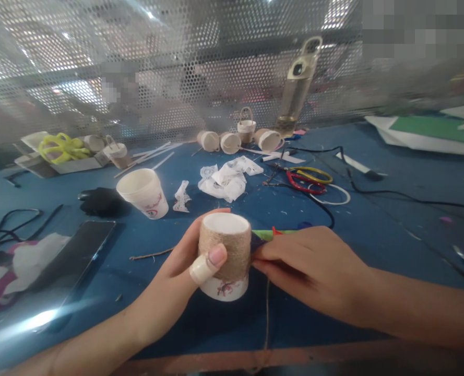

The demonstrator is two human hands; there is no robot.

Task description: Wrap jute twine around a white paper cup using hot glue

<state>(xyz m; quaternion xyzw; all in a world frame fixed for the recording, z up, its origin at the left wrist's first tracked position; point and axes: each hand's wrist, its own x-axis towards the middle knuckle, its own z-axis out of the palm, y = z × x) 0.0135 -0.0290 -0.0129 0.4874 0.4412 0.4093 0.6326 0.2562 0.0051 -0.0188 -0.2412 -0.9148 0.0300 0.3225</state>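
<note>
A paper cup with a floral print is upright between my hands, a white round end facing up. Brown twine is wound round most of its side, leaving a printed band bare at the bottom. My left hand grips the cup from the left, its thumb, wrapped in white tape, lying across the front. At the cup's right side my right hand is closed in a pinch on the twine. A loose length of twine hangs below these fingers. Behind the right hand a green and red object is partly hidden.
Stacked paper cups, white lace and scissors with a black cord lie beyond my hands. Several twine-covered cups and a bottle stand at the back. A phone is at left.
</note>
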